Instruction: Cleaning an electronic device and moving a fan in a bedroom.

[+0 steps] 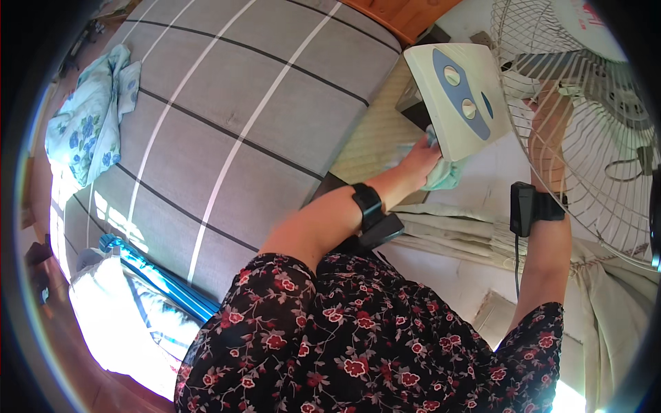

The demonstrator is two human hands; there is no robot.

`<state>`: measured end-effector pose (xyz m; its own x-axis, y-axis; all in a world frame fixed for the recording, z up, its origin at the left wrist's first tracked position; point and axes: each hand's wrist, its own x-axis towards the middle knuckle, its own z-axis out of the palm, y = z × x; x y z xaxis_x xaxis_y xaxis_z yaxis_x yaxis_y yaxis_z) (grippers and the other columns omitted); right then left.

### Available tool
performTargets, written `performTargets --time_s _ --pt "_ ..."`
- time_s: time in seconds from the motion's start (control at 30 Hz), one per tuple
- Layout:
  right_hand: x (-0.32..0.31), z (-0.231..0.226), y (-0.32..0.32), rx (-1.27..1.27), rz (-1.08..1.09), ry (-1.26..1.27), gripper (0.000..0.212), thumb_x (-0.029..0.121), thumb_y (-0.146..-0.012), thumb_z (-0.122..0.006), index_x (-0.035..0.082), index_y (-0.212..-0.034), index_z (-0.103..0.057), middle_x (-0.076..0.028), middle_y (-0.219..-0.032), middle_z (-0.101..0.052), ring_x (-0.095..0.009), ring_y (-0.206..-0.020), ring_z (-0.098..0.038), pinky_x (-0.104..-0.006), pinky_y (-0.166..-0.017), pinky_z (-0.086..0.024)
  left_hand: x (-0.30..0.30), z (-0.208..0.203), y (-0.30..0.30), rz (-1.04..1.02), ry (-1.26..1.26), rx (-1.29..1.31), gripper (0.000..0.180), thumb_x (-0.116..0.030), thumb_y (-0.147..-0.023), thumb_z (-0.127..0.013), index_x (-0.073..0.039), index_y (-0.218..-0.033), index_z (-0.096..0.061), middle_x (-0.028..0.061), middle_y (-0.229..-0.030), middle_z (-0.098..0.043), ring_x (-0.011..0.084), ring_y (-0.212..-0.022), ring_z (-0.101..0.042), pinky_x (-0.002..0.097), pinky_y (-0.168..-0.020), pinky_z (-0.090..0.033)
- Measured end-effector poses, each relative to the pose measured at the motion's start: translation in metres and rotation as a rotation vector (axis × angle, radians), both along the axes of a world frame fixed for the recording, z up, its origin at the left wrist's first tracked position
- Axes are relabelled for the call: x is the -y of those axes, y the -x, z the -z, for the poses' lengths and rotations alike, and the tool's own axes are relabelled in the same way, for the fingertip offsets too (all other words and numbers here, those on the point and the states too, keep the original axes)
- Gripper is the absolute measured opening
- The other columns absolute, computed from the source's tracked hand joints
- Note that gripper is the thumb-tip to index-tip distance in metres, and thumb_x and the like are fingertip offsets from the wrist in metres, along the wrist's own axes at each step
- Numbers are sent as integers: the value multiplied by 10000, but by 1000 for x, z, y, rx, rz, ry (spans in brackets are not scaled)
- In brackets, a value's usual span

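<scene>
My left hand [421, 162] is closed on a pale blue-green cloth [446, 176], pressed by the lower edge of the electric fan's control panel [458, 102]. That panel is off-white, with a blue inset and two round knobs. To the right is the fan's round wire guard [606, 162], tilted, with grey parts showing through it. Behind these wires my right hand [551, 113] reaches up to the fan's neck and seems closed around it. The guard and fan parts partly hide its fingers. Both wrists wear black straps with small boxes.
A bed with a grey checked cover [268, 110] fills the left side. On it lie a blue flowered cloth [93, 120] and a shiny blue rolled item [162, 279]. Beige curtain fabric [606, 323] hangs at the right. A wooden piece [406, 17] stands at the top.
</scene>
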<state>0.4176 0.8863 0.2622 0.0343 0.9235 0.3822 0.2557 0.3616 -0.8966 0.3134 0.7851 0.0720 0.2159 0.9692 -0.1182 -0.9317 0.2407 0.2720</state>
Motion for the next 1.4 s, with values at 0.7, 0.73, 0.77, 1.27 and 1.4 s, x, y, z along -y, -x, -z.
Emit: performTargets --time_s 0.7,0.73,0.77,1.27,1.4 --pt "-85 -109 -49 71 3 336 542 381 -701 -743 52 -1096 -571 -140 -1073 -590 -277 -951 -617 -421 -762 -554 -16 -6 79 -41 -302 -151 492 -292 -952 -442 -32 -1359 -351 143 -1240 -521 276 -1063 -564 357 -933 -432" --pt "-63 -120 -27 96 12 329 542 381 -701 -743 52 -1096 -571 -140 -1073 -590 -277 -951 -617 -421 -762 -554 -11 -4 79 -2 -191 -193 481 -300 -952 -447 -25 -1340 -377 154 -1221 -531 275 -1052 -570 368 -928 -438" --pt "-38 -129 -4 183 3 223 540 379 -707 -741 49 -1094 -559 -137 -1091 -577 -279 -959 -611 -422 -769 -553 -6 0 80 39 -83 -234 472 -309 -952 -452 -18 -1321 -404 165 -1203 -542 274 -1040 -576 379 -922 -444" --pt "36 -152 22 899 -6 -130 463 132 -900 -488 -26 -1311 -343 -189 -1147 -541 -254 -998 -591 -339 -929 -465 86 97 80 150 152 -382 401 -266 -952 -471 -7 -1258 -471 131 -1112 -590 203 -948 -595 337 -883 -446" --pt "46 -148 27 676 -77 2 466 136 -899 -493 -26 -1309 -340 -188 -1141 -543 -254 -1001 -591 -339 -926 -468 87 103 81 153 147 -370 399 -266 -951 -475 -5 -1253 -478 125 -1103 -591 197 -940 -595 335 -883 -446"
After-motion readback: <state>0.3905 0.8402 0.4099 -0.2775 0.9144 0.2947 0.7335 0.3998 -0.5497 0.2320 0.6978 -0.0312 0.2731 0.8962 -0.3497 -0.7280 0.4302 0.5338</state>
